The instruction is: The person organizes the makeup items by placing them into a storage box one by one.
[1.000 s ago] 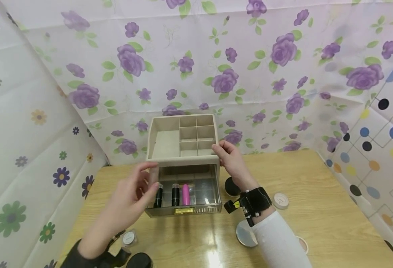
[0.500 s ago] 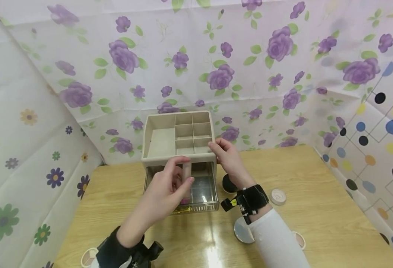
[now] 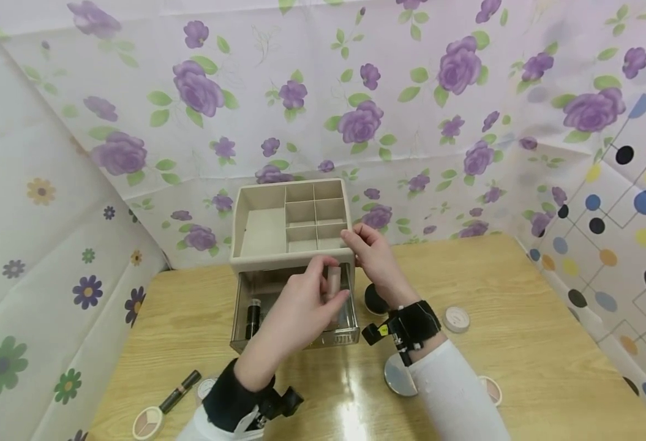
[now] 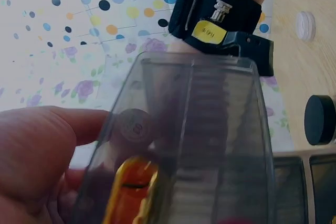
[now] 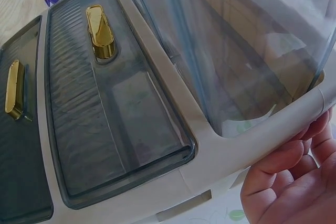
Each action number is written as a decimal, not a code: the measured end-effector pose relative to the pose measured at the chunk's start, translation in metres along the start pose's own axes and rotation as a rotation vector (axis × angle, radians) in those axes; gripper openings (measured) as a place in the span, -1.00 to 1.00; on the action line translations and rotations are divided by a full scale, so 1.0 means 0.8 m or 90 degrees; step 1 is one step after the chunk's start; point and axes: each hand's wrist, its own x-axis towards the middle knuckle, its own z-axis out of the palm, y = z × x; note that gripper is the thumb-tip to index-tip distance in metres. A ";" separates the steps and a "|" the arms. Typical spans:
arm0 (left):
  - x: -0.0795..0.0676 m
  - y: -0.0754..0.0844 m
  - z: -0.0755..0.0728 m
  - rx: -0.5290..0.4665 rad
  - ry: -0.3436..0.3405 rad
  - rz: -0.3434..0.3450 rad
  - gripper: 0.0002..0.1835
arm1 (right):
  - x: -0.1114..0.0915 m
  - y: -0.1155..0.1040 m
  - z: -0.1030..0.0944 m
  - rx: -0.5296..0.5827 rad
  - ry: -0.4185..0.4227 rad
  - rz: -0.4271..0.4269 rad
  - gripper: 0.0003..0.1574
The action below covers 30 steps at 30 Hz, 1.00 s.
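Observation:
My left hand (image 3: 303, 303) pinches a pale pink lipstick tube (image 3: 334, 282) between thumb and fingers, over the right part of the pulled-out clear drawer (image 3: 240, 309). In the left wrist view the tube's round labelled end (image 4: 135, 125) shows through the tinted drawer front. A black lipstick (image 3: 253, 318) stands at the drawer's left; my hand hides what lies in the middle. My right hand (image 3: 375, 260) holds the upper right edge of the beige makeup organizer (image 3: 292, 260). In the right wrist view its curled fingers (image 5: 281, 169) are against the organizer's side.
Right of the organizer lie a black round case (image 3: 376, 300), a white round case (image 3: 457, 320), a silvery disc (image 3: 400, 375) and a tricolour compact (image 3: 490, 391). Front left are another tricolour compact (image 3: 148, 422) and a dark tube (image 3: 180, 391). Floral cloth (image 3: 278, 135) hangs behind.
My left hand has carried the pale tube rightward, from the drawer's left side to its right part. My right hand keeps its hold on the organizer. The head view has shifted slightly.

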 end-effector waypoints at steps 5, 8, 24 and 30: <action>0.010 0.007 0.014 0.048 -0.013 -0.030 -0.62 | -0.002 -0.002 0.001 -0.002 -0.003 0.011 -0.70; 0.011 0.012 0.017 0.054 -0.022 -0.040 -0.65 | -0.002 -0.003 0.002 0.002 -0.005 0.012 -0.70; 0.016 0.005 0.026 0.024 -0.121 -0.128 -0.67 | -0.001 -0.006 -0.002 -0.009 -0.007 0.022 -0.69; 0.017 0.003 0.027 0.066 -0.152 -0.143 -0.65 | 0.000 -0.004 -0.002 0.004 -0.009 0.017 -0.71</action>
